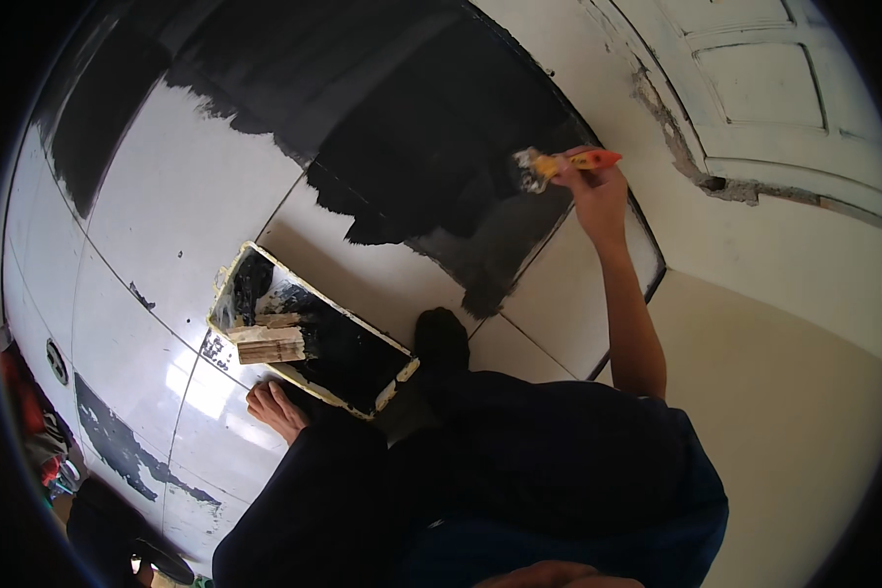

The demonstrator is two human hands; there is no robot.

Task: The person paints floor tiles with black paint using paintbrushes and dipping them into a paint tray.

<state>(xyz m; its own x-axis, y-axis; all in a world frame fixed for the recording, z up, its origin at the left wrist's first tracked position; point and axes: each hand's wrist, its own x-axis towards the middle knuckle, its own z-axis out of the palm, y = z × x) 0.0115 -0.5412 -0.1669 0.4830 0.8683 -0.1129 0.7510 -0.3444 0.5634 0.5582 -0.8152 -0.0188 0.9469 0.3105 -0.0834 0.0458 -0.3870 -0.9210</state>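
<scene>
gripping the paintbrush (pixel 549 167) by its orange handle with my right hand (pixel 598 191), fingers wrapped tight, far right over the black-painted floor (pixel 167 216), it seems light with soft, wet bristles, while my left hand (pixel 559 576) sits near, grip unclear.

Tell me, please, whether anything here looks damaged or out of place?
Yes: plaster is chipped away along the white door frame near the right hand holding the paintbrush, and black paint blotches mar an unpainted tile at lower left.
</scene>
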